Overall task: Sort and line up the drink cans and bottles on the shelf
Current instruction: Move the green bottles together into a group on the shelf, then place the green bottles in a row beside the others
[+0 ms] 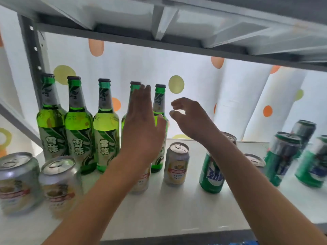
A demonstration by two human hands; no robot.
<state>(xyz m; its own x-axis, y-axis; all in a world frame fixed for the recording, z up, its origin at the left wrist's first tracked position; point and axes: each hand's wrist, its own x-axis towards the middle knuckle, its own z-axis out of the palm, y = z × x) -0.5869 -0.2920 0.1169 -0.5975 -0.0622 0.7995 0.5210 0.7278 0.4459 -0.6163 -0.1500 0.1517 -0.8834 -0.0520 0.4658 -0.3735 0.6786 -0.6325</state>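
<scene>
— On the white shelf (177, 209), where do the green bottles (78, 121) stand?

— Five in a row at the back left, all upright, long axes vertical, caps up. Your left hand (143, 124) is raised flat in front of the fourth and fifth bottles, fingers (141, 96) straight and together, gripping nothing; whether it touches the glass, I cannot tell.

— And your right hand (192, 119)?

— It hangs just right of the fifth bottle, fingers loosely curled and apart, empty.

— The cans?

— All upright. Silver cans (19, 183) stand front left, another silver can (177, 164) is near the middle, a green can (210, 175) is under your right forearm, and more green cans (283, 156) are at the far right.
</scene>
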